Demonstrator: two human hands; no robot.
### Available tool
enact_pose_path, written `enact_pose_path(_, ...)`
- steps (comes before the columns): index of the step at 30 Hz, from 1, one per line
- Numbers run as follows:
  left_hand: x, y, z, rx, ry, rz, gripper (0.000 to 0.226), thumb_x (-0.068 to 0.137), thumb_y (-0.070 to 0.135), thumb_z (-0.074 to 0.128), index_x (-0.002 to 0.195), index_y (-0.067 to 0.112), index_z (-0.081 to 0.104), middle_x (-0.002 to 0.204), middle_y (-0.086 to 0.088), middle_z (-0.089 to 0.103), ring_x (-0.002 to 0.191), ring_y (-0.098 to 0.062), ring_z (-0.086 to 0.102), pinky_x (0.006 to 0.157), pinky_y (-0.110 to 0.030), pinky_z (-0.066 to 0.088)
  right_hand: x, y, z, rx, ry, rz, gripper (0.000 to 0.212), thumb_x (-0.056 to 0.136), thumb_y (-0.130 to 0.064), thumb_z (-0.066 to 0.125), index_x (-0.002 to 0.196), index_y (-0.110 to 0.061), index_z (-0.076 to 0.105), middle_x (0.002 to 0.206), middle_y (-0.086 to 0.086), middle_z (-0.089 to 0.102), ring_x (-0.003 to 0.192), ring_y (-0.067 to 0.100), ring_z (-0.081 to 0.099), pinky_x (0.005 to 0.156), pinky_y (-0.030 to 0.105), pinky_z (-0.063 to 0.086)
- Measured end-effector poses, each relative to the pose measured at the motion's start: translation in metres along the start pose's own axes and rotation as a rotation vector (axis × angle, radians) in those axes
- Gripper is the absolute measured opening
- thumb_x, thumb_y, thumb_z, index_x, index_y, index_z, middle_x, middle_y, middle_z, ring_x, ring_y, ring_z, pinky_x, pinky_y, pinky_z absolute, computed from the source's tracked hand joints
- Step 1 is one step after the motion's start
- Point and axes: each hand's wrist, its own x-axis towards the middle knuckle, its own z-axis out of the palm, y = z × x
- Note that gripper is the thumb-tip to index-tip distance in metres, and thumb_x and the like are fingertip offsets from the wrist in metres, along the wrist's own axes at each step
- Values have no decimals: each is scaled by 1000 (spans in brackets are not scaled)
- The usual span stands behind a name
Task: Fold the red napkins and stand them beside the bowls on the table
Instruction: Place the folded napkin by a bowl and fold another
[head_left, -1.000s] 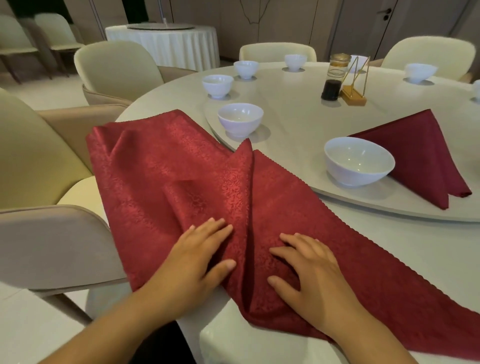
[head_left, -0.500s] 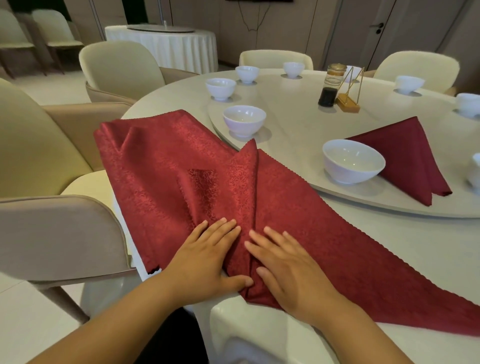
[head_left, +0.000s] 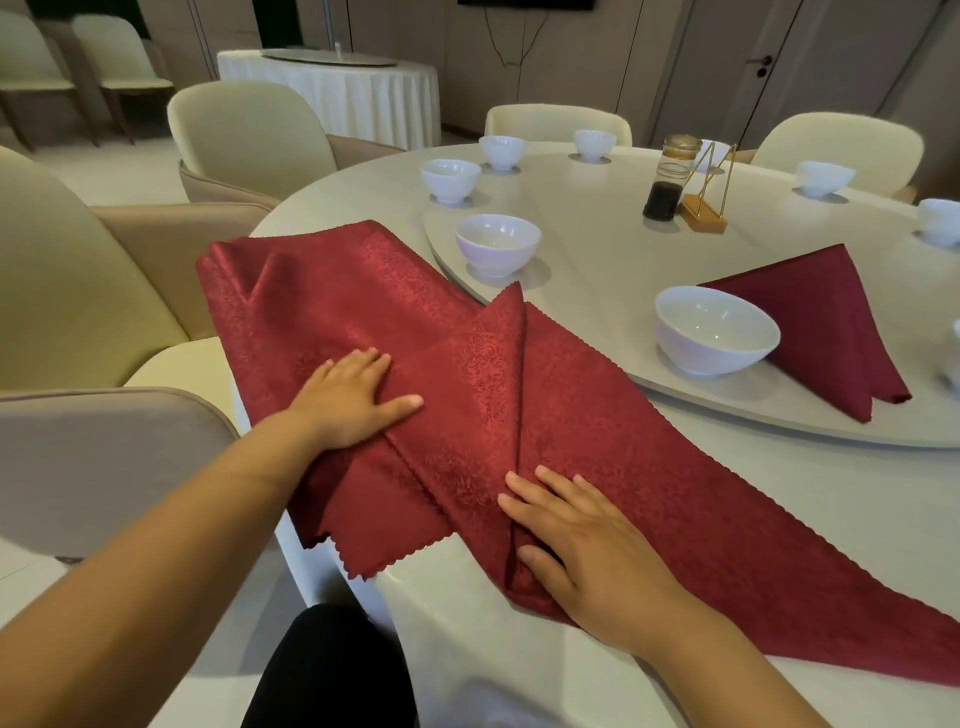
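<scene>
A large red napkin lies spread over the near edge of the round table, with a raised fold running up its middle and its left part hanging past the rim. My left hand lies flat on the napkin's left half, fingers straight. My right hand presses flat on the fold's near end at the table rim. A second red napkin, folded and standing, sits on the turntable beside a white bowl. Another white bowl stands just beyond the spread napkin.
The raised turntable carries a dark sauce jar and a gold-wire stand. Several more white bowls ring the far side. Cream chairs crowd the left; a second clothed table stands behind.
My left hand slid out to the left and farther up the cloth, smoothing it flat. My right hand stayed on the fold near the table edge. The camera view tilted up slightly.
</scene>
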Motion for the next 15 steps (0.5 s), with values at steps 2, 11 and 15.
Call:
enact_pose_path(2,8,-3,-2,2,32,-17,71,93,54,32,147,14,13,156,-4,6,143,-17,2,113,-34,-2,-1,-1,1,10,2,4,56,98,-41,3,117,-30,54,122,-12,61,112,13,58,101,30,24)
enact_pose_path(11,-39,27,13,-55,461,445,29,72,23,44,74,11,70,72,-4,65,62,-26,63,59,-31,54,2,-1,0,9,-7,10,66,97,-41,-1,113,-31,62,120,-14,61,112,11,58,88,37,47)
enact_pose_path(15,-69,46,38,-161,450,503,34,70,31,44,77,15,72,80,0,68,80,-12,51,73,-27,50,2,0,-1,24,10,2,60,98,-41,6,112,-31,63,119,-13,62,110,11,59,86,37,48)
